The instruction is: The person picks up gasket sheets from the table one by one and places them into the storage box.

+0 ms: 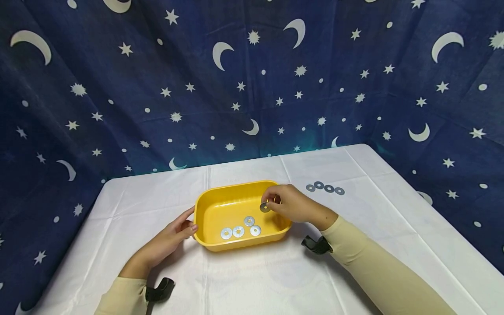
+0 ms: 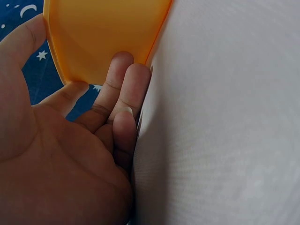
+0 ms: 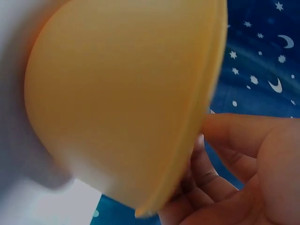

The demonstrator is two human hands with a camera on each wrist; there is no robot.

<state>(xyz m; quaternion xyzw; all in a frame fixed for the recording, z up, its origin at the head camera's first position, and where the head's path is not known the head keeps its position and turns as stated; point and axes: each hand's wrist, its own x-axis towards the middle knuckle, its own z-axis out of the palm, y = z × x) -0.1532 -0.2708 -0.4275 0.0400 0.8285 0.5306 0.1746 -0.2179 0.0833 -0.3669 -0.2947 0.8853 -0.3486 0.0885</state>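
Observation:
A yellow plastic tray stands on the white cloth, with several bright flat washers lying on its floor. My right hand reaches over the tray's right end and pinches a darker washer between thumb and fingers, above the floor of the tray. In the right wrist view the tray's wall hides that washer from sight. At the left end, my left hand touches the tray, its thumb at the rim. The left fingers rest against the tray's outer wall, close to the cloth, in the left wrist view.
Several dark grey washers lie in a short row on the cloth, behind and right of the tray. A white-covered table spreads beneath everything. Blue curtains with moons and stars hang around its back and sides.

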